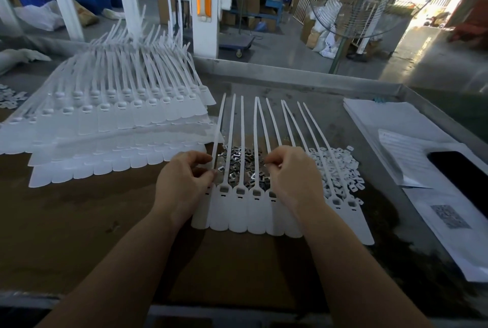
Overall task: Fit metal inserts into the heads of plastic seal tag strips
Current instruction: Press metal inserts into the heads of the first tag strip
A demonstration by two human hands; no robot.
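Note:
A joined row of white plastic seal tag strips point(239, 215) lies on the table before me, tails fanning away. Several of its heads point(240, 190) show a dark square socket. Behind the heads lies a pile of small metal inserts point(237, 161). My left hand point(182, 182) hovers over the row's left end, fingers curled, pinching a metal insert point(220, 168) at its fingertips. My right hand point(293, 177) is over the row's right part, fingers curled at the edge of the insert pile; what it pinches is too small to tell.
A tall stack of white seal tag sheets point(111, 121) fills the left of the table. A heap of small white plastic pieces point(340, 164) lies right of the inserts. Papers point(406, 148) and a dark phone point(464, 174) sit at the right. The raised table rim point(303, 79) runs behind.

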